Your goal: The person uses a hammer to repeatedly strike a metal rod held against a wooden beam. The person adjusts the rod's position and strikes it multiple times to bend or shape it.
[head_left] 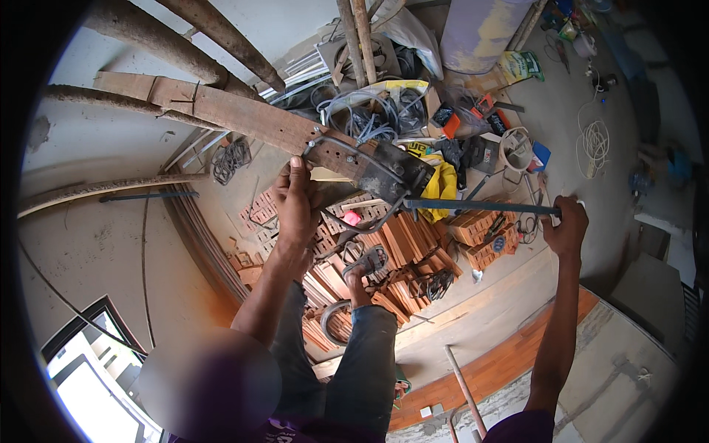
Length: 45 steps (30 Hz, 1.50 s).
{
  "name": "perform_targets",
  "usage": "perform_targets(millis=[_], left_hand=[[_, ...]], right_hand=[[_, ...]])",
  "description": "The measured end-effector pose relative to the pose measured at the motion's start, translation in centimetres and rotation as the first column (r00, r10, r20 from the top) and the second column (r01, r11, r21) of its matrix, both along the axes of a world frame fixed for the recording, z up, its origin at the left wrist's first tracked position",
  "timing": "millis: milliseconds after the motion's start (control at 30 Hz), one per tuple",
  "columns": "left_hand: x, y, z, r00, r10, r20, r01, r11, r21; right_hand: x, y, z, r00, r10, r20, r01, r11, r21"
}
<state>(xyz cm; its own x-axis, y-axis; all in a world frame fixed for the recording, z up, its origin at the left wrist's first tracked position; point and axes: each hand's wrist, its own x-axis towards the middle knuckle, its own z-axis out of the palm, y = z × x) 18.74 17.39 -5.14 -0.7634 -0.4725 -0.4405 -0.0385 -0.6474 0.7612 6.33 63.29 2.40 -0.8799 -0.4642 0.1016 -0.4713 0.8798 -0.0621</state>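
A long wooden plank point(251, 122) stretches from the upper left to the middle, with bolts and a black metal plate point(391, 171) at its near end. Against the plank's edge, my left hand point(295, 196) pinches a thin bent steel rod point(354, 148), thumb on top. The rod curves over the plate and loops below it. My right hand point(565, 225), arm stretched out to the right, is wrapped round the end of a dark straight metal bar point(484, 206). The bar's other end meets the rod at the plate's corner; how they join is hard to make out.
Below the plank lie stacked red bricks point(480, 255) and long reddish clay pieces point(399, 244), with my sandalled foot point(367, 262) among them. Wooden poles point(214, 37) cross the upper left. Bags, hoses, a bucket point(517, 151) and a purple drum point(484, 33) stand beyond.
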Motion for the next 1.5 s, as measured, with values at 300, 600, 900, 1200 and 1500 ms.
perform_targets(millis=[300,600,900,1200,1500], left_hand=[[0.1,-0.6,-1.0,0.998,-0.067,-0.018,0.068,0.998,0.016],[0.2,-0.2,-0.6,0.996,-0.08,-0.034,0.079,0.996,-0.032],[0.1,-0.3,-1.2,0.993,-0.094,-0.07,0.089,0.993,-0.072],[0.1,-0.2,-1.4,0.99,-0.102,-0.096,0.096,0.993,-0.071],[0.1,-0.2,-1.4,0.992,-0.093,-0.084,0.086,0.993,-0.087]], right_hand=[[5.4,-1.0,1.4,0.987,-0.148,0.061,0.146,0.989,0.027],[5.5,-0.9,0.4,0.983,-0.17,0.072,0.168,0.985,0.021],[10.6,-1.6,-0.5,0.946,-0.322,0.026,0.321,0.947,0.032],[18.9,-4.7,-2.5,0.811,-0.578,0.093,0.583,0.811,-0.047],[21.2,-6.7,-2.7,0.757,-0.644,0.111,0.651,0.759,-0.033]])
